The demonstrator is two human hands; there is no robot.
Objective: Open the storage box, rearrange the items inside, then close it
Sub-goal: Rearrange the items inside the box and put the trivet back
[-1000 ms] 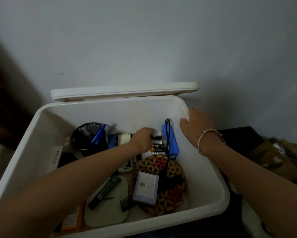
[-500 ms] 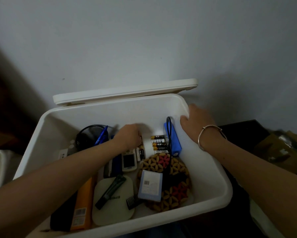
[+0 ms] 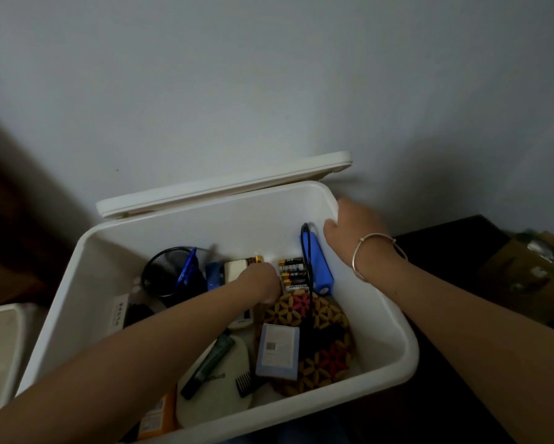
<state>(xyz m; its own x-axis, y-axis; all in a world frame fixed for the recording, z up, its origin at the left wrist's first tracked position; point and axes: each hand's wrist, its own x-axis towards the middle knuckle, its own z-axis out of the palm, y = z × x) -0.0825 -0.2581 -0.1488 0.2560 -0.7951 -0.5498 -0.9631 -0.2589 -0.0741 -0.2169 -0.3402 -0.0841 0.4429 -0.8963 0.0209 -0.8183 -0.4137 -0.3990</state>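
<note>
Gripping the rim of the white storage box (image 3: 368,318), the right hand (image 3: 352,232) sits at the box's far right corner, right of centre in the frame. Its thumb is inside the wall and its fingers go over the outside, out of sight. A thin silver bracelet (image 3: 370,254) circles that wrist.

We see the left hand (image 3: 261,283) reaching down into the middle of the box with its fingers curled under. Whether it holds anything we cannot tell, since the back of the hand hides the fingertips.

We look down into the open box, which fills the lower centre of the frame. Its lid (image 3: 224,184) stands raised along the far edge, against a pale wall.

Just right of the left hand lies a row of batteries (image 3: 293,274), and beside them a blue tube (image 3: 317,267) leans on the right wall. A white gadget (image 3: 235,267) lies partly under the left hand. To its left stands a black mesh cup (image 3: 166,270) with a blue pen (image 3: 187,265) in it.

Nearer us, a round woven mat (image 3: 326,315) with a flower pattern lies on the bottom, with a small pale blue carton (image 3: 277,350) resting on it. Left of the carton are a black comb (image 3: 245,382) and a dark marker (image 3: 208,363), both on a pale oval pad (image 3: 218,398).
</note>
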